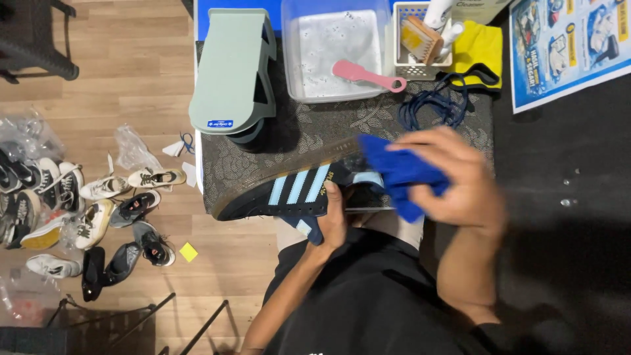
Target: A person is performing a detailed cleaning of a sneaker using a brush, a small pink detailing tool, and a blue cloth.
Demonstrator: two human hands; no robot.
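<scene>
The person is sitting at the bench (263,158), which is covered with a dark patterned mat, and has a dark sneaker (289,190) with light blue stripes lying on its side across the lap and the bench edge. The left hand (333,220) is wrapped around the shoe's middle from underneath, fingers closed on the upper, steadying it. The right hand (460,177) is bunched around a blue cloth (394,172) and pressed against the heel end of the shoe; it is blurred, so it looks to be mid-wipe.

I'd say the step in hand is wiping the shoe down with the cloth. The next stroke seems to call for the left hand to keep a firm hold, and perhaps turn the shoe so another face meets the cloth.

Farther back on the bench sit a clear plastic tub (335,56) of soapy water with a pink brush (368,74) across its rim, a small white basket (420,43) holding a wooden brush, a yellow cloth (480,49), loose blue laces (434,105) and a pale green stand (230,72). A heap of other sneakers (85,210) lies on the wooden floor (131,79) to the left.
</scene>
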